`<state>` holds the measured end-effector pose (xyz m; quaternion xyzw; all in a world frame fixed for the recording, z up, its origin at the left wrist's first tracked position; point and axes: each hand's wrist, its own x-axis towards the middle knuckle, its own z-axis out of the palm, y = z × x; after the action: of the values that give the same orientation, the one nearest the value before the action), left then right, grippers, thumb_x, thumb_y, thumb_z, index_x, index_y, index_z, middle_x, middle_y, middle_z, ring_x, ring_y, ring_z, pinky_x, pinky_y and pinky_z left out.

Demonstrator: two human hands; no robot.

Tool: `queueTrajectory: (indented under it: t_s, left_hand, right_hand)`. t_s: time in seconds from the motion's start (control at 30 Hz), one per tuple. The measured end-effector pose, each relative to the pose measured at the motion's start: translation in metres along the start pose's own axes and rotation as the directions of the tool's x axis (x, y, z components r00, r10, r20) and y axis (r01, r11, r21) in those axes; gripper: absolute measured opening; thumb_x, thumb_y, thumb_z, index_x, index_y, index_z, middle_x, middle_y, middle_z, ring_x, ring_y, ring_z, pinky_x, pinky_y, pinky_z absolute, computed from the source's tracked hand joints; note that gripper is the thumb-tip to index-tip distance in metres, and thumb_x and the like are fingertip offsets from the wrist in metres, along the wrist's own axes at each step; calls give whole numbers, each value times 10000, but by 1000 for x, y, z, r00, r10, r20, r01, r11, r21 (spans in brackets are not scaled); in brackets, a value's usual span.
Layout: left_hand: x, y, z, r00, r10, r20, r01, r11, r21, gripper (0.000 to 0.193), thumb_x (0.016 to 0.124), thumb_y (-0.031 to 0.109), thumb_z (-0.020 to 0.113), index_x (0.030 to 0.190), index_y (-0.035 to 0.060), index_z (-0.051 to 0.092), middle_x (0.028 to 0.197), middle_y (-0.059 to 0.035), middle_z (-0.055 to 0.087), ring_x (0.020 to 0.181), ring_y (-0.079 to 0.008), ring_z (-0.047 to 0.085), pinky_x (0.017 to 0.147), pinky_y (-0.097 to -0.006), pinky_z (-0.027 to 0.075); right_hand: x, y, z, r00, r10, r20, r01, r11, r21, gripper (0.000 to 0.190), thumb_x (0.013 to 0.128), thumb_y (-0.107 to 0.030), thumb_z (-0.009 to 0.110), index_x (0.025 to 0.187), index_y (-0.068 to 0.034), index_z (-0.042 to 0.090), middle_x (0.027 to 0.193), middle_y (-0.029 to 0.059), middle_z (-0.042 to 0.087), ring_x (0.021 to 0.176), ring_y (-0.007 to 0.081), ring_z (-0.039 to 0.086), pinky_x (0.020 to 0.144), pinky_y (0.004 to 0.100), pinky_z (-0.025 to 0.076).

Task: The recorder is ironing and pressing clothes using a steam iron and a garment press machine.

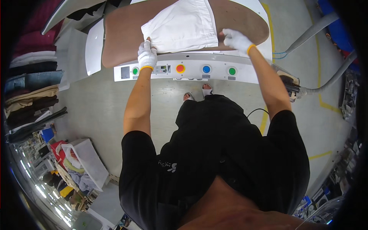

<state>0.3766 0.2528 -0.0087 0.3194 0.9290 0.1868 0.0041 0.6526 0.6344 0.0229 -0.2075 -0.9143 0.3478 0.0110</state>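
A white cloth garment point(182, 27) lies spread on the brown padded bed point(123, 31) of a pressing machine. My left hand point(148, 54), in a white knit glove with a yellow cuff, pinches the garment's lower left corner between thumb and fingers. To the right of the garment, my right hand point(237, 40) is gloved alike and hovers over the pad, apart from the cloth. Its fingers are partly curled and slightly blurred, with nothing visible in them. Below the pad runs a white control panel point(221, 70) with green, blue and red-and-yellow buttons.
Folded garments point(34, 86) are stacked at the left. A white bin point(92, 164) holding cloths stands at the lower left. An iron-like tool point(290, 83) with a grey hose point(325, 86) sits by the machine's right end. A cable curves near my right side.
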Motion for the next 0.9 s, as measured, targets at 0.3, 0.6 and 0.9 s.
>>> queueTrajectory:
  t_s: [0.3, 0.6, 0.9]
  left_hand:
    - [-9, 18, -8, 996, 29, 84, -48, 971, 233, 713, 900, 13, 616, 1587, 100, 444, 1532, -221, 494, 1312, -412, 574, 1081, -425, 520]
    - [-27, 9, 4, 968, -153, -197, 173, 981, 88, 616, 875, 91, 668, 1472, 64, 521, 1554, -228, 470, 1312, -407, 569, 1114, -437, 491]
    - [-72, -34, 96, 991, -83, 107, 57, 973, 223, 465, 917, 260, 668, 1321, 34, 622, 1354, -222, 627, 1235, -375, 610, 1067, -461, 494]
  right_hand:
    - [-15, -67, 13, 976, 217, 19, -144, 577, 804, 293, 901, -64, 630, 1153, 46, 728, 900, 57, 708, 680, 123, 559, 651, 267, 501]
    - [-73, 10, 40, 982, 178, 69, -181, 983, 34, 325, 943, -147, 596, 1184, 19, 737, 976, 85, 774, 791, 266, 664, 753, 362, 545]
    - [-14, 27, 150, 902, 348, 255, -241, 896, -373, 521, 1015, -405, 476, 1361, -76, 686, 1377, 81, 712, 1187, 362, 664, 1015, 426, 503]
